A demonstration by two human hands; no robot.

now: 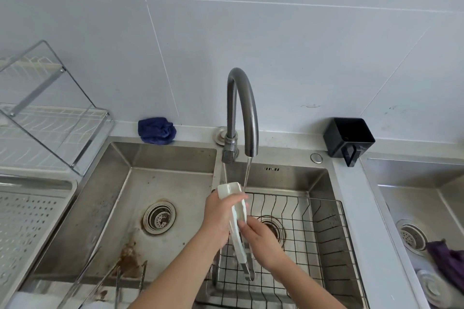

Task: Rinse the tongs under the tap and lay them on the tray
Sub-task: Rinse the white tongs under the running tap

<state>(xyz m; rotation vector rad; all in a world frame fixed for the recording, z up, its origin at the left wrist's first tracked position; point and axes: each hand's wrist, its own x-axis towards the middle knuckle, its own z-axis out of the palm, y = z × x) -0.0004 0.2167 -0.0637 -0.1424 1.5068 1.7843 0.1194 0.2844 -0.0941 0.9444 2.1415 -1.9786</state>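
Observation:
White-handled tongs (236,223) with metal tips pointing toward me are held over the right basin, their white end just left of the thin water stream (247,173) falling from the curved grey tap (242,108). My left hand (221,216) grips the upper part of the tongs. My right hand (261,236) holds them lower down, fingers curled against the white handle. A perforated metal tray (27,218) lies at the left, beside the left basin.
A black wire basket (313,233) sits in the right basin. The left basin (120,208) holds several metal utensils at its near edge. A dish rack (45,120) stands back left, a blue cloth (156,130) and a black container (349,138) on the ledge.

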